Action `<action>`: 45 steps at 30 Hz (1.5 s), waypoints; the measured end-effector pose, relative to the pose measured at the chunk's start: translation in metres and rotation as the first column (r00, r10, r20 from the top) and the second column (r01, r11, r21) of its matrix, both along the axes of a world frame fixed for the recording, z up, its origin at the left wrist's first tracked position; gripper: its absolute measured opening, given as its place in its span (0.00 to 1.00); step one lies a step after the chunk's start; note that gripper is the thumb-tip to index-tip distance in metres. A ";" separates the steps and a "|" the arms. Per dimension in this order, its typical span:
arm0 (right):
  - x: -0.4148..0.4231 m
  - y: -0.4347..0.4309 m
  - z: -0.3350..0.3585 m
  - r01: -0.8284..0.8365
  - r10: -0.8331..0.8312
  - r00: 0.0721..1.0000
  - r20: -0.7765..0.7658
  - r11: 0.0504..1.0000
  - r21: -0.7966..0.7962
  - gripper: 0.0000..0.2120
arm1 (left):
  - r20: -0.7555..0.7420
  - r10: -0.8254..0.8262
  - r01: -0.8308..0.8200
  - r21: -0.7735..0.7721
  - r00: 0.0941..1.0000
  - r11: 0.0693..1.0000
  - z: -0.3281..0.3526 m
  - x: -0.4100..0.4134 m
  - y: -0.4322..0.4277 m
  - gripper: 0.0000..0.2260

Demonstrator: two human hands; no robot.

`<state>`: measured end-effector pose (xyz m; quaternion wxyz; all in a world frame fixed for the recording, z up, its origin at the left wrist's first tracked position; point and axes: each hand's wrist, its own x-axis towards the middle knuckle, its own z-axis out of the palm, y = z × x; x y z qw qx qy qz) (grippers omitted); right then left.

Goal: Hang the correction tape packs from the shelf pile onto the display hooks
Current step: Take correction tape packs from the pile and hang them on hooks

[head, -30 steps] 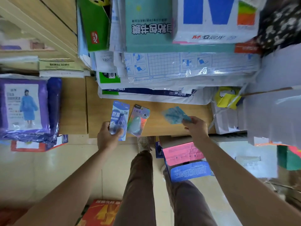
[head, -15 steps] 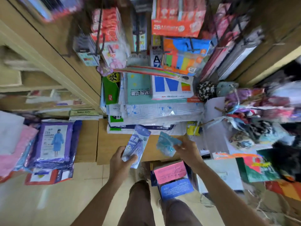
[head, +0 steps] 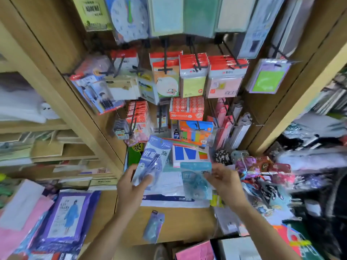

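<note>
1. A spare pack [head: 154, 228] lies on the counter [head: 187, 222], near its front edge.
2. The left hand [head: 131, 186] grips a blue pack [head: 153, 160], raised above the counter.
3. The right hand [head: 223, 180] pinches a teal pack [head: 195, 182] beside it.
4. Hooks [head: 165, 53], crowded with stationery, hang beyond.

**Materials and finish: shelf bay**

Observed: blue correction tape pack [head: 152, 162] and teal pack [head: 195, 182] — printed card under clear glossy plastic. The shelf [head: 184, 222]: pale wood look, matt, smooth. The display hooks [head: 165, 51]: thin dark metal wire, dull. The raincoat bag [head: 69, 220] — wrinkled glossy purple plastic film.
</note>
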<state>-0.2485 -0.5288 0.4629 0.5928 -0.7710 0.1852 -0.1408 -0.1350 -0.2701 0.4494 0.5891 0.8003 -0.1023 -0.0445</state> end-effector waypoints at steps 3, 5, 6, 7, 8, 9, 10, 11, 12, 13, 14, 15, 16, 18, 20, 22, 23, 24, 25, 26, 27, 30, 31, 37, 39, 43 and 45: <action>0.018 -0.013 0.055 -0.021 0.028 0.989 0.143 0.998 -0.052 0.11 | 0.154 -0.016 0.028 -0.077 0.988 0.997 0.057 0.018 -0.016 0.12; 0.031 -0.019 0.090 -0.010 0.028 0.974 0.226 0.997 -0.082 0.10 | 0.217 -0.021 0.046 -0.110 0.976 0.993 0.091 0.029 -0.027 0.12; 0.037 -0.021 0.107 -0.008 0.036 0.964 0.262 0.994 -0.107 0.09 | 0.241 -0.033 0.066 -0.130 0.970 0.989 0.108 0.034 -0.032 0.12; 0.043 -0.024 0.124 -0.010 0.046 0.954 0.297 0.993 -0.121 0.08 | 0.267 -0.044 0.087 -0.150 0.963 0.985 0.123 0.040 -0.036 0.12; 0.049 -0.027 0.139 -0.010 0.051 0.943 0.330 0.992 -0.125 0.06 | 0.305 -0.048 0.102 -0.163 0.951 0.981 0.140 0.045 -0.041 0.11; 0.055 -0.031 0.155 -0.008 0.055 0.931 0.360 0.991 -0.132 0.05 | 0.354 -0.033 0.100 -0.173 0.935 0.980 0.156 0.049 -0.044 0.11; 0.061 -0.035 0.171 -0.003 0.062 0.918 0.391 0.989 -0.149 0.05 | 0.408 -0.013 0.096 -0.185 0.913 0.978 0.173 0.053 -0.047 0.11; 0.067 -0.039 0.186 0.002 0.072 0.903 0.423 0.985 -0.173 0.05 | 0.457 0.007 0.092 -0.195 0.890 0.977 0.190 0.057 -0.049 0.11; 0.072 -0.041 0.202 0.007 0.083 0.888 0.453 0.981 -0.194 0.05 | 0.493 0.026 0.084 -0.200 0.870 0.976 0.207 0.061 -0.051 0.11; 0.077 -0.043 0.218 0.008 0.094 0.870 0.484 0.979 -0.205 0.05 | 0.529 0.047 0.075 -0.207 0.847 0.975 0.223 0.064 -0.052 0.12; 0.082 -0.044 0.234 0.009 0.104 0.851 0.516 0.977 -0.211 0.06 | 0.565 0.064 0.073 -0.216 0.823 0.974 0.239 0.067 -0.053 0.12; 0.086 -0.044 0.250 0.008 0.115 0.832 0.542 0.976 -0.219 0.07 | 0.593 0.074 0.078 -0.226 0.802 0.971 0.253 0.071 -0.053 0.12; 0.091 -0.044 0.266 0.005 0.132 0.816 0.563 0.972 -0.235 0.08 | 0.615 0.078 0.090 -0.237 0.785 0.967 0.267 0.075 -0.053 0.12; 0.099 -0.043 0.297 0.007 0.161 0.784 0.600 0.963 -0.268 0.09 | 0.651 0.108 0.092 -0.265 0.751 0.960 0.291 0.086 -0.052 0.11; 0.107 -0.041 0.326 0.014 0.173 0.746 0.643 0.962 -0.274 0.10 | 0.687 0.160 0.065 -0.290 0.709 0.955 0.313 0.100 -0.053 0.11; 0.115 -0.041 0.353 0.040 0.158 0.708 0.689 0.964 -0.262 0.10 | 0.714 0.212 0.032 -0.313 0.667 0.949 0.333 0.114 -0.053 0.12; 0.119 -0.042 0.365 0.054 0.150 0.692 0.706 0.965 -0.257 0.10 | 0.725 0.239 0.012 -0.323 0.647 0.946 0.343 0.121 -0.054 0.12; 0.124 -0.042 0.377 0.067 0.143 0.681 0.718 0.964 -0.256 0.09 | 0.742 0.270 -0.018 -0.329 0.614 0.944 0.352 0.127 -0.055 0.12; 0.128 -0.043 0.388 0.082 0.137 0.678 0.722 0.962 -0.260 0.07 | 0.759 0.305 -0.055 -0.336 0.575 0.940 0.360 0.134 -0.055 0.12; 0.133 -0.044 0.398 0.099 0.133 0.682 0.719 0.957 -0.271 0.06 | 0.775 0.336 -0.091 -0.343 0.535 0.935 0.368 0.141 -0.055 0.11; 0.137 -0.044 0.409 0.115 0.131 0.694 0.708 0.951 -0.288 0.05 | 0.783 0.360 -0.122 -0.348 0.507 0.929 0.375 0.150 -0.054 0.11; 0.150 -0.042 0.435 0.165 0.114 0.702 0.703 0.934 -0.316 0.07 | 0.789 0.386 -0.158 -0.355 0.478 0.921 0.393 0.177 -0.054 0.13; 0.156 -0.040 0.443 0.171 0.109 0.693 0.712 0.935 -0.310 0.06 | 0.787 0.386 -0.162 -0.353 0.482 0.921 0.398 0.184 -0.055 0.13; 0.199 -0.032 0.484 0.165 0.078 0.678 0.731 0.953 -0.255 0.04 | 0.823 0.279 -0.241 -0.178 0.495 0.954 0.400 0.218 -0.074 0.16; 0.214 -0.030 0.492 0.173 0.086 0.687 0.721 0.945 -0.278 0.05 | 0.833 0.260 -0.313 -0.112 0.488 0.943 0.395 0.226 -0.081 0.15; 0.236 -0.031 0.502 0.201 0.103 0.689 0.717 0.924 -0.326 0.03 | 0.838 0.263 -0.387 -0.069 0.477 0.920 0.389 0.235 -0.088 0.13; 0.244 -0.031 0.505 0.217 0.110 0.691 0.715 0.911 -0.350 0.04 | 0.856 0.268 -0.420 -0.067 0.441 0.905 0.389 0.238 -0.090 0.12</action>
